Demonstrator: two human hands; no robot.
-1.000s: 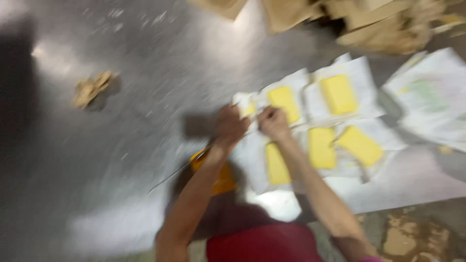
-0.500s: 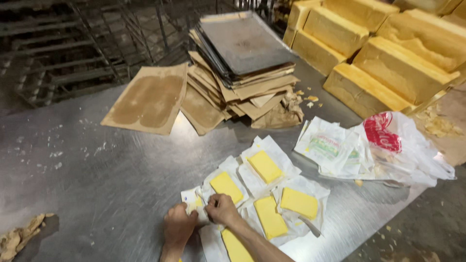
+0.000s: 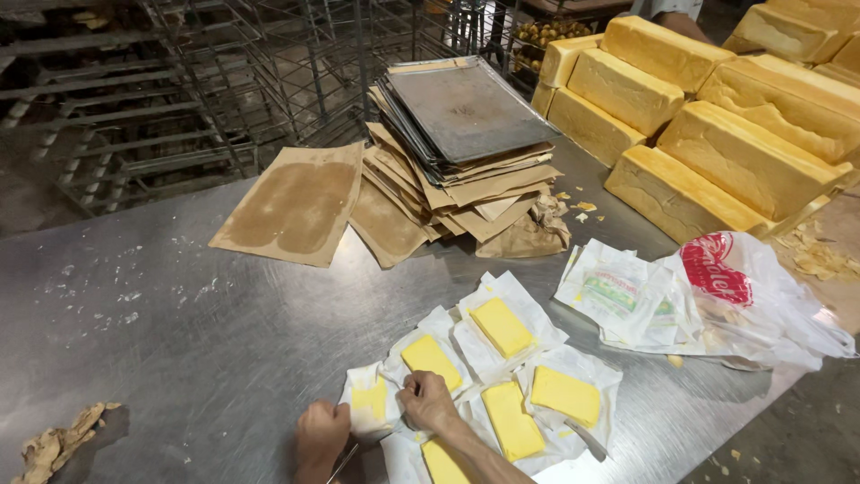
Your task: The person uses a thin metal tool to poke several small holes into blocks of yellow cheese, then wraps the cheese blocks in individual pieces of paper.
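Right at the bottom edge of the steel table (image 3: 206, 350), both hands are down on one white paper wrapper (image 3: 369, 399) smeared with yellow. That wrapper lies open and flat at the left end of the cluster, crumpled at its edges, with only a thin yellow patch of butter left in its middle. The left hand (image 3: 321, 434) is curled, pressing on the wrapper's lower left corner, and a thin metal blade (image 3: 340, 462) pokes out just below it; whether the fingers grip that blade, I cannot tell. The right hand (image 3: 428, 401) is closed in a loose fist on the wrapper's right edge, fingers pinched on the paper. The hands sit close together, not touching.

Just beside them, four unwrapped butter blocks (image 3: 502, 327) lie on their own opened white papers, pale yellow, rectangular, clean-edged, and a fifth shows partly under the right forearm. Further right sits a crumpled white plastic bag (image 3: 743, 305) with red print. Behind, a stack of dark baking trays (image 3: 466, 112) rests on brown, greasy paper liners (image 3: 296, 206). Big golden bread loaves (image 3: 717, 152) are stacked at the far right. Brown scraps (image 3: 54, 446) lie at the near left corner.
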